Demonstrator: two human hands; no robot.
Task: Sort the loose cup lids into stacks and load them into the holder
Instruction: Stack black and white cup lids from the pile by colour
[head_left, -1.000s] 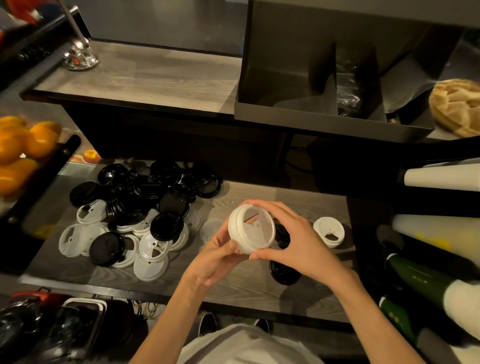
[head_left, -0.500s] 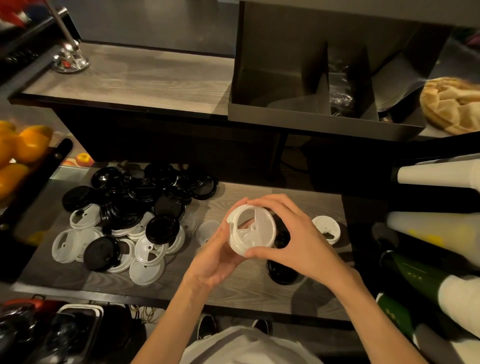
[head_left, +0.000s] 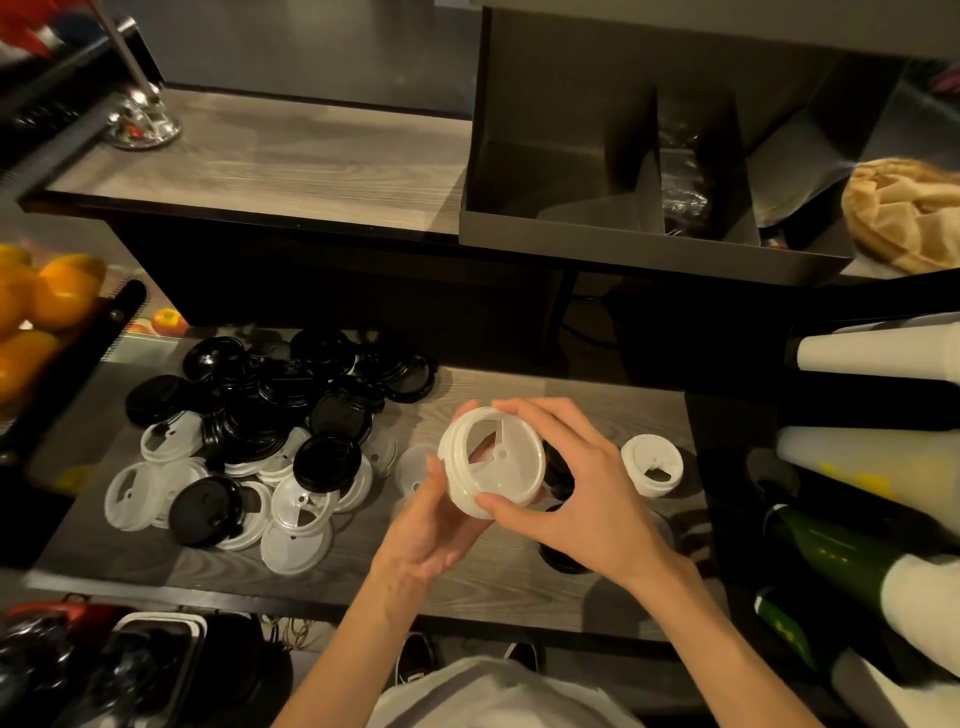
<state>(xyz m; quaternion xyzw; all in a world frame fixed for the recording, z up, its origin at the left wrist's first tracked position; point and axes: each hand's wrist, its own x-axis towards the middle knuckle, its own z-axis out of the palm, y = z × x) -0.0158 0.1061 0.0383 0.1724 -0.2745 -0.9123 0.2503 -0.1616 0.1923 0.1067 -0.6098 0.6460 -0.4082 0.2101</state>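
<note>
Dim café bar, two-tier wood-grain worktop (head_left: 519, 587). Upper tier carries the grey divided holder (head_left: 613, 244); its near compartments look unloaded, something dark sits in a middle slot, can't tell what. Lower tier, left: mixed pile of loose lids (head_left: 260, 441), black on top, clear white underneath and at the front edge. Oranges (head_left: 47, 301) far left, bottles (head_left: 852, 561) far right. A short white lid stack (head_left: 652, 464) stands apart to the right, and a black stack (head_left: 563, 558) sits under the wrists.

Both hands grip a stack of clear lids (head_left: 491, 462) above the worktop: left hand (head_left: 436, 525) cupping from below, right hand (head_left: 576, 493) pinching the rim.

Step, I'd say: squaring up the clear stack. Next: nest more matching lids, or lift it into a holder compartment, keeping it aligned.
</note>
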